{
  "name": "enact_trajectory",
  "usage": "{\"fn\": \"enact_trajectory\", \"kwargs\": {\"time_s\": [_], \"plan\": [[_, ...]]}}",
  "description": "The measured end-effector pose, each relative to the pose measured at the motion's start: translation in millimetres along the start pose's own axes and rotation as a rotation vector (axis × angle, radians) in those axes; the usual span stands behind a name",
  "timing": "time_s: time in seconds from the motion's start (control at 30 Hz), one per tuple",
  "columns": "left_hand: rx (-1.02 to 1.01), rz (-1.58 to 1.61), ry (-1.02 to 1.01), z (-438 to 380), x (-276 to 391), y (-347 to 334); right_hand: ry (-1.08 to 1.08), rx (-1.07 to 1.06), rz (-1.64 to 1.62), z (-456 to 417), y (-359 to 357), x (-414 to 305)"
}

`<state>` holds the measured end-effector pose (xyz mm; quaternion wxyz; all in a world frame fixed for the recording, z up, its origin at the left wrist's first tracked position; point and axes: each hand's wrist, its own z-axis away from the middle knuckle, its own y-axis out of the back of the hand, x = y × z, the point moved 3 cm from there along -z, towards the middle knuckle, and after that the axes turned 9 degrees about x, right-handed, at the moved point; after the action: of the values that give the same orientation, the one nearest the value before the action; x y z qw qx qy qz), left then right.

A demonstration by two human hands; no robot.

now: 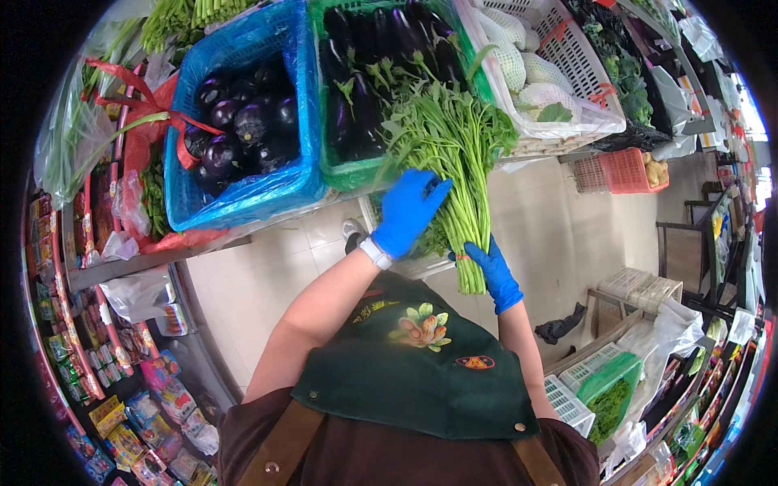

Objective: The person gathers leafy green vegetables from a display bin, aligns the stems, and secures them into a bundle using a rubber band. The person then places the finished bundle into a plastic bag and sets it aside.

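A bunch of long-stemmed leafy greens [465, 200], which looks like water spinach, lies slanted in front of me. My right hand [495, 270], in a blue glove, is closed around its lower stems, close to a thin reddish tie [463, 257]. The leafy end spreads over the front corner of a green-lined crate [349, 173] of long purple eggplants [364, 103]. Also gloved in blue, my left hand [404, 212] is at the left edge of the stems. Its thumb and forefinger are spread, but the other fingertips are hidden, so a hold cannot be made out.
A blue-lined crate [249, 203] of round eggplants [222, 155] stands to the left. On the right, a white crate [562, 127] holds net-wrapped produce [547, 73]. Under the display edge is a crate of greens [434, 240]. Farther right, a red basket [626, 173] sits above the tiled floor [535, 212].
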<state>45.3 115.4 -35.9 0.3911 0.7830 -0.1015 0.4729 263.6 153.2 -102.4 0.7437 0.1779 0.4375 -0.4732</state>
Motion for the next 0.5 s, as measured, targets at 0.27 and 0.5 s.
{"fn": "enact_trajectory", "kwargs": {"time_s": [0.27,0.5], "plan": [[-0.283,-0.310,-0.350,-35,8,-24,0.081,0.034,0.081,7,-13,-21],[-0.284,-0.281,-0.314,-30,6,-37,0.086,0.052,0.093,7,-15,-23]]}}
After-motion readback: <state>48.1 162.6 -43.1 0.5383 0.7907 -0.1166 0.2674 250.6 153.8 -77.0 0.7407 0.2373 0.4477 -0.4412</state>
